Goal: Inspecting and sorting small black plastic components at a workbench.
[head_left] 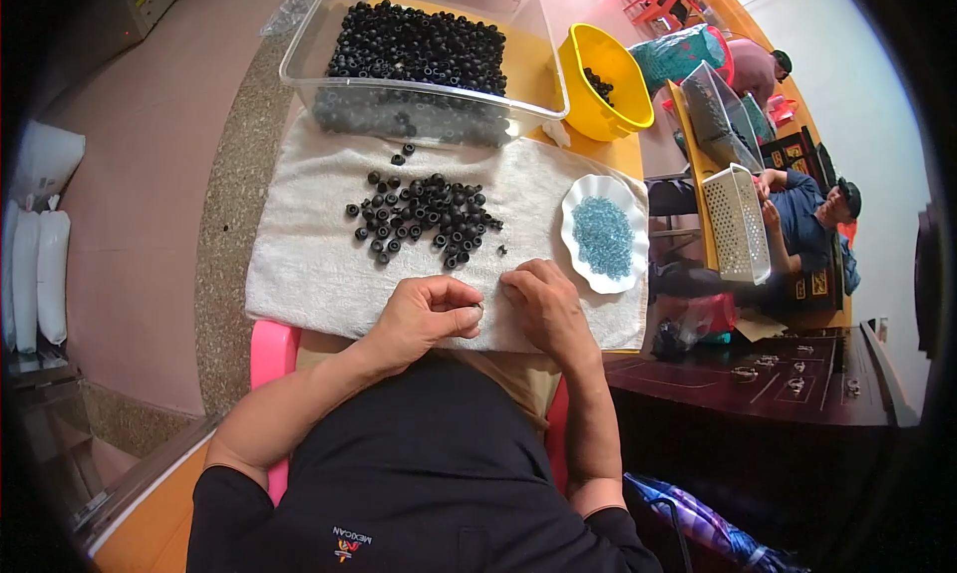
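Near the front edge of the white towel, my left hand is closed in a pinch. A small piece barely shows at its fingertips, too hidden to name. Just to its right, my right hand has its fingers curled together over the towel; whatever they hold, if anything, is hidden. Beyond both hands lies a loose pile of small round black hollow pieces. One small dark bit rests apart from the pile, close to my right fingertips. A white scalloped dish of small pale-blue translucent pieces sits on the right.
Behind the towel stands a clear plastic bin with many black pieces, beside a yellow basin containing a few. At the right, a person works by a white perforated basket. A folded umbrella is at lower right.
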A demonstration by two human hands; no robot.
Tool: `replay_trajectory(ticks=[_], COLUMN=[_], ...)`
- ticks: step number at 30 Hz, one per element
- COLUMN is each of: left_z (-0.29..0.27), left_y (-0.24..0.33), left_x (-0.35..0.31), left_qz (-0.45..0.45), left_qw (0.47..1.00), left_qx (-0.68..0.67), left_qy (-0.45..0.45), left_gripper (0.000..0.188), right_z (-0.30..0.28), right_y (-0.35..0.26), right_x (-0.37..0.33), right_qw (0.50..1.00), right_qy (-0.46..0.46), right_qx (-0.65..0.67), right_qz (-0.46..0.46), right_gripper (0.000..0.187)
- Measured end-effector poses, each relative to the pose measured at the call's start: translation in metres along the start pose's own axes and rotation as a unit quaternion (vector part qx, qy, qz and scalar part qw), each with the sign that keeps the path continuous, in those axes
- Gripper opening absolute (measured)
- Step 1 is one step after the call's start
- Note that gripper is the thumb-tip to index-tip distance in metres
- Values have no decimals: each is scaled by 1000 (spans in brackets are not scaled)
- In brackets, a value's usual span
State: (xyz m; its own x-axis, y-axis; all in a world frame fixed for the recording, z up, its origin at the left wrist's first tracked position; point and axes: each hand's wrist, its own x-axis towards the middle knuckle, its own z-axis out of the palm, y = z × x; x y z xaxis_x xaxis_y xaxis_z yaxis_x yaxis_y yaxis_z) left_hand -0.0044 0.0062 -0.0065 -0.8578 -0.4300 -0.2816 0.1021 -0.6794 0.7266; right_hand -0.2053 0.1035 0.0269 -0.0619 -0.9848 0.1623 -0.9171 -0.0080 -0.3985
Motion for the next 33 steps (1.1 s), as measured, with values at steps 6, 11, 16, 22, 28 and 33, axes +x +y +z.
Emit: replay_trajectory(ticks=[6, 11, 16, 22, 28, 33], left_z=[-1, -3, 2, 7, 9, 6], left_y=[0, 0, 3, 7, 8, 14], left_x=[1, 2, 2, 4, 9, 31], left_qz=[2, 5, 4, -16, 31, 27], left_qw=[1000, 1000, 1000, 997, 995, 995], left_qx=[5, 4, 19, 56, 87, 91], left_qy=[-2, -1, 9, 47, 40, 44], left_gripper=[19, 19, 18, 18, 15, 15], right_z=[4, 3, -8, 3, 4, 12], right_y=[1, -4, -9, 4, 6, 23], right_x=[6, 10, 3, -4, -11, -13], right_qw=[999, 999, 1000, 976, 914, 830], right_qy=[-17, -10, 21, 100, 62, 94], right_qx=[-35, -30, -17, 192, 378, 525], right_qz=[26, 21, -2, 9, 135, 164], right_gripper=[12, 13, 25, 20, 13, 13])
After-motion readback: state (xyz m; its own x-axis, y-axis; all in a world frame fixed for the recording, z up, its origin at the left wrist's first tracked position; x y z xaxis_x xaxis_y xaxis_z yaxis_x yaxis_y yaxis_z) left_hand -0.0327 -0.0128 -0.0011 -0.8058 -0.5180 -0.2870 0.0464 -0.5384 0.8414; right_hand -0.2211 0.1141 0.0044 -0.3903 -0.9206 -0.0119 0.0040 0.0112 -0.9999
